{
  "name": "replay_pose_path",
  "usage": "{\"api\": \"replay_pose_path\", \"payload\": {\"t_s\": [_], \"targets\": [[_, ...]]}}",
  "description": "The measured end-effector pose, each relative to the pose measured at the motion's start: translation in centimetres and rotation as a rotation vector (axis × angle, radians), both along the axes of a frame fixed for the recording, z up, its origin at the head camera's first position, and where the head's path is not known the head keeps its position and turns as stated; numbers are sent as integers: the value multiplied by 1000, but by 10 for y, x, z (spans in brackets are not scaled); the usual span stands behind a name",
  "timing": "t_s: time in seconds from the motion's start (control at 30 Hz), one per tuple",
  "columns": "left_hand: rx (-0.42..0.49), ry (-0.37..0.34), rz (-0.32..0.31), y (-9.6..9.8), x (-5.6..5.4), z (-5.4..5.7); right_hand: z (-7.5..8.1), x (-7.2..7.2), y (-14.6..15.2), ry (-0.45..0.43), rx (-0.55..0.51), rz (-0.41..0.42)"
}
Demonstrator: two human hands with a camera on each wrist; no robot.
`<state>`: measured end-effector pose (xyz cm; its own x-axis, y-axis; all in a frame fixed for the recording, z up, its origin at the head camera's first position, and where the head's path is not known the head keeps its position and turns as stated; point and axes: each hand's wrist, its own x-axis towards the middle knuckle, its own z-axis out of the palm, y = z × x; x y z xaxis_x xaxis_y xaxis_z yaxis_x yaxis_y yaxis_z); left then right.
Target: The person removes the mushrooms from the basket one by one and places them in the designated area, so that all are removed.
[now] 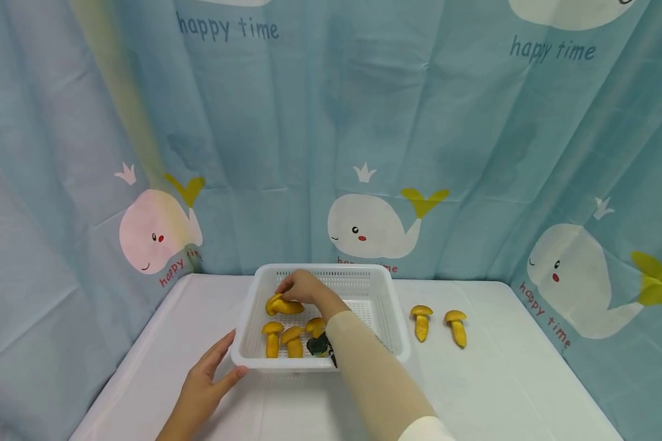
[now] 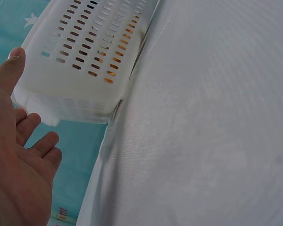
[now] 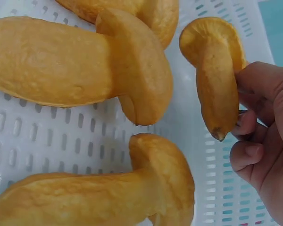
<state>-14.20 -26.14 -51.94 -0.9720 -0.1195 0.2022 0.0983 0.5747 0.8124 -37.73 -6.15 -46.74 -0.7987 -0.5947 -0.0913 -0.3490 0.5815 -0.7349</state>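
My right hand reaches into the white plastic basket and pinches a yellow mushroom between thumb and fingers. The cap of this mushroom points up in the right wrist view, with its stem hanging down. Below it in the head view, two yellow mushrooms stand side by side on the basket floor, and another mushroom is partly covered by the sleeve. At the basket's near left corner is my left hand, its thumb at the front rim and its fingers loosely bent along the left side.
Two more yellow mushrooms lie on the white table right of the basket. A dark green and black object shows beside the right forearm. A blue curtain with whale prints encloses the table's back and sides.
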Motion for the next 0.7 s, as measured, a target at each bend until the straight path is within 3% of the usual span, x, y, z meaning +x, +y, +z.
{"api": "replay_pose_path", "payload": {"t_s": [0.7], "targets": [[2, 67, -28, -2, 0, -1, 44, 3, 39, 91, -137, -18]]}}
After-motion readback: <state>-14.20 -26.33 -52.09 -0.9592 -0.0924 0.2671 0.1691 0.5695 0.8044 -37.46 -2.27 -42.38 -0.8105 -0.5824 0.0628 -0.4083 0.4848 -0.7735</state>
